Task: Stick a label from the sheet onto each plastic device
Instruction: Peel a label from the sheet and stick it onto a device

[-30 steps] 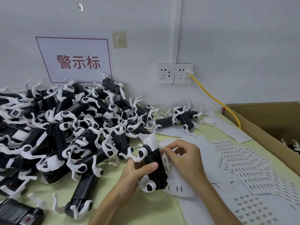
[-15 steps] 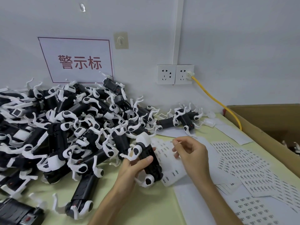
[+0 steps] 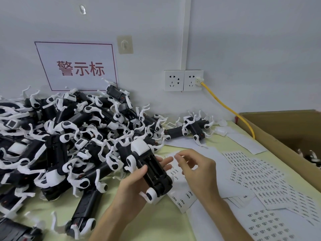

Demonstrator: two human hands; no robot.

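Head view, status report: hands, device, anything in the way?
Left hand grips device. Right hand poised over label sheet, fingertips together; label not discernible. Nothing between them; device pile sits left.

White wall sign [image 3: 78, 66] reading 警示标 in red, label sheets' [image 3: 257, 173] print illegible

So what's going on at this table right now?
A person is labelling plastic devices. The left hand grips one black-and-white device over a label sheet. The right hand hovers beside it, fingers curled; whether they hold a label is too small to tell. A pile of devices lies left, more label sheets right.
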